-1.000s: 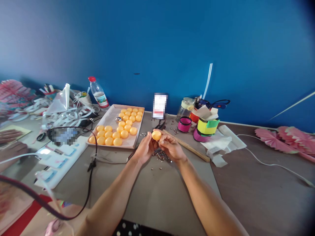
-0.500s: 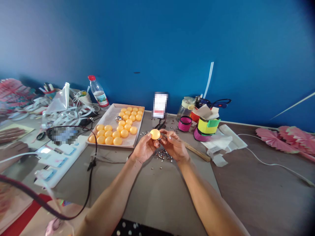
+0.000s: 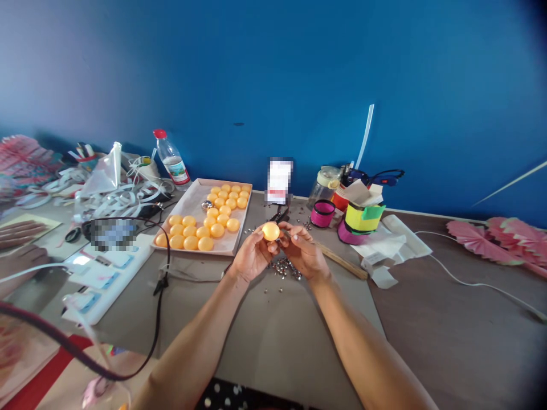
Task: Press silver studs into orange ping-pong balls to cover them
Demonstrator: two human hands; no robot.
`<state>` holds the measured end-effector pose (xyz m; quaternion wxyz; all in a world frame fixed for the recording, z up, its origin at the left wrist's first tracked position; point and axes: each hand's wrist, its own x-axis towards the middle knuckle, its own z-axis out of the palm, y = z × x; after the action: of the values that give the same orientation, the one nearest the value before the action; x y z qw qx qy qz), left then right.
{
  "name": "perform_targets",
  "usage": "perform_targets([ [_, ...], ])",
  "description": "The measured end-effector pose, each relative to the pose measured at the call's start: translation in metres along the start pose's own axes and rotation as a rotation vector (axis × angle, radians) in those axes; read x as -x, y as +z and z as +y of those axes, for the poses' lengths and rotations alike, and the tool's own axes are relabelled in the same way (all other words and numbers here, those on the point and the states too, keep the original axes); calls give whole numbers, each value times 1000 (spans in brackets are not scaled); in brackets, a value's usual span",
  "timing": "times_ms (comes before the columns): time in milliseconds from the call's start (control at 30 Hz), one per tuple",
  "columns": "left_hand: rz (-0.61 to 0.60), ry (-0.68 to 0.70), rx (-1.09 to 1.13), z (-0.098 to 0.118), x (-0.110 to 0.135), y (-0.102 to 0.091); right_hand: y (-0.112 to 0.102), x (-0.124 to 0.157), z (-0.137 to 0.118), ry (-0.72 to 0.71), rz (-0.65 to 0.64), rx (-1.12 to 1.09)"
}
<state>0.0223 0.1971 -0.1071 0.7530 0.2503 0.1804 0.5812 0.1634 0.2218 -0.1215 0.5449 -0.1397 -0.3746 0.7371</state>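
An orange ping-pong ball [image 3: 270,231] is pinched between the thumb and fingers of my left hand [image 3: 251,255], above the middle of the table. My right hand [image 3: 304,253] is closed close against the ball's right side, its thumb and fingertips together. Whatever sits in those fingertips is too small to make out. Beneath both hands lies a scattered pile of small shiny metal pieces [image 3: 285,267]. To the left, a shallow white box [image 3: 231,246] holds several more orange balls [image 3: 205,244] and one small silvery round thing [image 3: 207,205].
Right of my hands are a wooden stick [image 3: 344,265], a magenta band [image 3: 322,214], a clear jar [image 3: 325,185] and white paper [image 3: 391,245]. A power strip [image 3: 106,285] and a looping dark cable [image 3: 157,319] lie left. Another person's hand [image 3: 19,232] rests at far left.
The view has shifted very slightly. Both hands keep the same hold at the ball, with only a tiny movement of the fingers.
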Motion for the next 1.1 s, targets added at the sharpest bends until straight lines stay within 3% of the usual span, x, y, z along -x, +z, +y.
perform_targets([
  [367, 46, 40, -143, -4, -3, -3, 15, -3, 8, -62, 27, 214],
  [1100, 176, 156, -313, -12, -7, -3, 10, -6, 9, 0, 113, 228],
])
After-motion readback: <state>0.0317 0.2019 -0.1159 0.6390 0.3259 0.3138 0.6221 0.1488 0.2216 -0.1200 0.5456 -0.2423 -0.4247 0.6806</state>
